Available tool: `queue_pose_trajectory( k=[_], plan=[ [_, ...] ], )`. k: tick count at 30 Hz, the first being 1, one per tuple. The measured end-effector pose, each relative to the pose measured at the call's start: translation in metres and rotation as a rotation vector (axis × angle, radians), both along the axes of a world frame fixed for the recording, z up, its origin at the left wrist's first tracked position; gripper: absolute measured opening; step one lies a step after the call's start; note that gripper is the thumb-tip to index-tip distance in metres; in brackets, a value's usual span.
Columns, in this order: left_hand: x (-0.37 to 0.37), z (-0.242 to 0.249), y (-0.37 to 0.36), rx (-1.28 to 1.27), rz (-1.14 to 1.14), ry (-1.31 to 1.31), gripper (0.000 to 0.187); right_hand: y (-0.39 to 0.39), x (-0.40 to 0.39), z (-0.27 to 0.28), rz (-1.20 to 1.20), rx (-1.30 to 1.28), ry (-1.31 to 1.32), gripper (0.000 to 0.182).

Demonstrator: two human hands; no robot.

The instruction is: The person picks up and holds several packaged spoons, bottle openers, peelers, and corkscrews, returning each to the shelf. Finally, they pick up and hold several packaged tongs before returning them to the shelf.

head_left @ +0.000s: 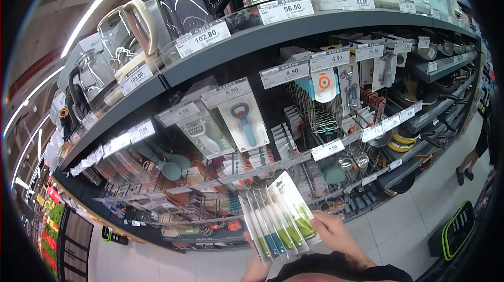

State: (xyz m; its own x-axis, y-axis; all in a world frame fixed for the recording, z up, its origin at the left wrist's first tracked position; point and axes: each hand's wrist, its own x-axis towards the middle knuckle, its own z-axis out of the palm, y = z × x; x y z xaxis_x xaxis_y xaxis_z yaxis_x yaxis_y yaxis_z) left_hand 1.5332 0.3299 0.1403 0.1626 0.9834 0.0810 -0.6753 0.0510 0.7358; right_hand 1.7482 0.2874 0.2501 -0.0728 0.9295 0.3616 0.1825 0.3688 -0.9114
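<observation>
Low in front of the shelves I hold a fanned stack of carded packages (275,216). They are white-backed blister cards with green or blue handled small kitchen tools inside; the exact kind is too small to tell. My right hand (336,235) grips the stack's right edge, thumb over the front card. At the lower left, my left hand (256,265) supports the other side, its fingers mostly hidden behind the cards. Just above the stack hang a carded bottle opener (244,124) with a blue handle and a carded peeler (202,135) on hooks.
Kettles (184,1) line the top shelf (294,25). Price tags (283,75) hang on hook ends that stick out. Pans (404,140) fill the shelves at right. A black basket with a green rim (457,232) stands on the tiled floor (404,229). Another person's legs (472,158) show at far right.
</observation>
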Motion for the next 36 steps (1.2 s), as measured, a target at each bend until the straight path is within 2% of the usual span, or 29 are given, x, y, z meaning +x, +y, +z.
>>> queue_pose_trajectory(
  k=[1,3,10,13,15,19,23,24,31,36],
  plan=[
    [-0.001,-0.002,-0.001,0.004,-0.005,-0.002,0.115,0.001,0.005,-0.001,-0.001,0.005,0.001,0.018],
    [-0.005,-0.002,0.003,0.010,-0.011,-0.006,0.115,0.002,0.011,-0.001,0.006,-0.171,-0.011,0.017],
    [-0.006,0.005,0.003,0.004,-0.017,-0.013,0.115,0.001,0.006,0.010,-0.031,-0.136,0.042,0.019],
    [-0.014,0.002,-0.007,-0.001,-0.021,-0.013,0.115,-0.004,0.003,0.018,0.014,-0.225,0.116,0.021],
    [-0.014,0.010,0.000,-0.001,-0.024,-0.009,0.115,-0.002,0.006,0.006,0.221,-0.397,0.220,0.027],
    [-0.019,0.009,-0.004,-0.005,-0.040,0.016,0.115,0.000,0.013,0.013,0.189,-0.405,0.202,0.032],
    [-0.031,-0.004,-0.020,-0.023,-0.082,0.019,0.115,0.022,0.020,0.026,0.019,-0.193,0.476,0.032],
    [-0.034,-0.001,-0.021,-0.030,-0.092,0.015,0.115,0.029,0.021,0.037,-0.004,-0.175,0.478,0.031],
    [-0.004,0.013,-0.013,-0.080,-0.127,0.012,0.115,0.083,0.024,0.071,0.058,-0.013,0.591,0.031],
    [-0.016,0.008,-0.027,-0.107,-0.122,0.020,0.115,0.098,0.020,0.081,0.124,0.086,0.649,0.033]
  ],
)
